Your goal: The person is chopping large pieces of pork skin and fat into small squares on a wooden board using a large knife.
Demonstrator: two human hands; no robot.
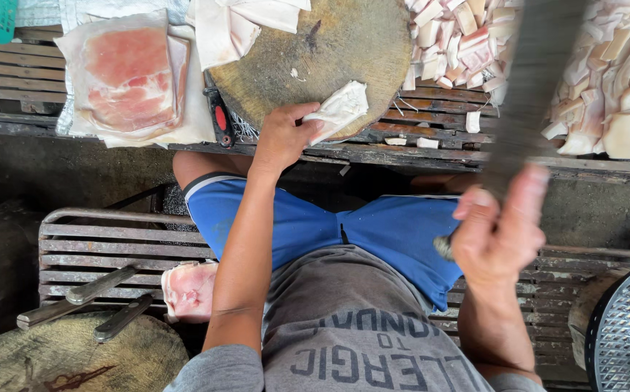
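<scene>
Pork strip (339, 109) lies on the near edge of the round wooden block (329, 51), one end hanging a little over the rim. The block stands on a slatted wooden desk (10, 76), and most of its top is bare, so there is open room behind the strip.

On the right of the block a big heap of cut pieces (619, 80) covers the desk, close to the block's edge. On the left a large slab of meat (122, 76) lies on plastic, just beside the block, and more pale slabs (242, 25) overlap the block's far rim. Below, on the bench (112, 250), another meat piece (188, 290) lies near three knives (101, 301).

A cleaver (532, 87) is raised over the heap, blurred, its blade pointing away from the person. The right hand (500, 232) is lifted, and its fingers are wrapped tight around the cleaver's handle. The left hand (282, 138) reaches forward with a straight arm, and its fingers press and grip the near end of the strip at the block's rim.
</scene>
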